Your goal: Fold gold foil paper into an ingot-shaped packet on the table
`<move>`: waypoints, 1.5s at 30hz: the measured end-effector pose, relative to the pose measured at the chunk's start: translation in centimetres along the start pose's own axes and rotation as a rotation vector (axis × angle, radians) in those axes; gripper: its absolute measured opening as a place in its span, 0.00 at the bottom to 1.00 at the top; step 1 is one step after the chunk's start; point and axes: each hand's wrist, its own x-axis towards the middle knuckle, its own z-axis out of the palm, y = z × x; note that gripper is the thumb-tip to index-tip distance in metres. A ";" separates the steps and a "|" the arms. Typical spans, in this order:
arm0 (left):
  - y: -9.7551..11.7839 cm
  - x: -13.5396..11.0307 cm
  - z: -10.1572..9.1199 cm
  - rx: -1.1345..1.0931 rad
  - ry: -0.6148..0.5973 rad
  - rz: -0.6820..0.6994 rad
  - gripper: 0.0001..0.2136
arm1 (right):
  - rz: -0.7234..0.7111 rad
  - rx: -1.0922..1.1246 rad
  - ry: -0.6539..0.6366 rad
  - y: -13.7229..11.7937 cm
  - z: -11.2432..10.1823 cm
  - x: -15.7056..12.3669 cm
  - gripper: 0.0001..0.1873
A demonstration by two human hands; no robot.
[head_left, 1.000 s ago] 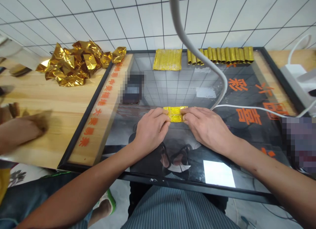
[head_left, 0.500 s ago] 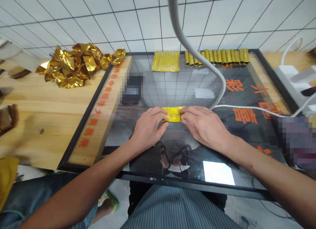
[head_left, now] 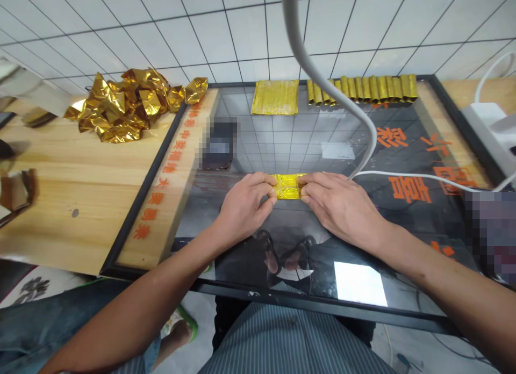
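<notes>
A small piece of folded gold foil paper [head_left: 287, 186] lies on the dark glass tabletop [head_left: 250, 256], with a crease running across its middle. My left hand [head_left: 248, 205] pinches its left end between thumb and fingers. At the opposite end, the fingers of my right hand [head_left: 336, 202] are closed on the paper in the same way. Its shiny middle shows between my fingertips, while both ends are covered by them. Farther back lie a flat gold sheet [head_left: 275, 98] and a row of several rolled gold paper tubes [head_left: 366, 89].
Crumpled folded gold foil pieces [head_left: 121, 105] are heaped at the back left. A thick grey cable [head_left: 306, 62] hangs down in front of me. A blurred-out dark object [head_left: 220, 144] lies left of centre. A white power strip [head_left: 489, 127] stands at the right. Another person's leg [head_left: 56, 320] shows lower left.
The view has shifted slightly, so things on the table appear a little farther right. Both hands keep their grip on the foil paper, with almost no movement.
</notes>
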 end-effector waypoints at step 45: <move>-0.2 1.1 0.0 -0.089 -0.059 -0.106 0.07 | 0.109 0.131 0.005 0.0 0.3 0.6 0.09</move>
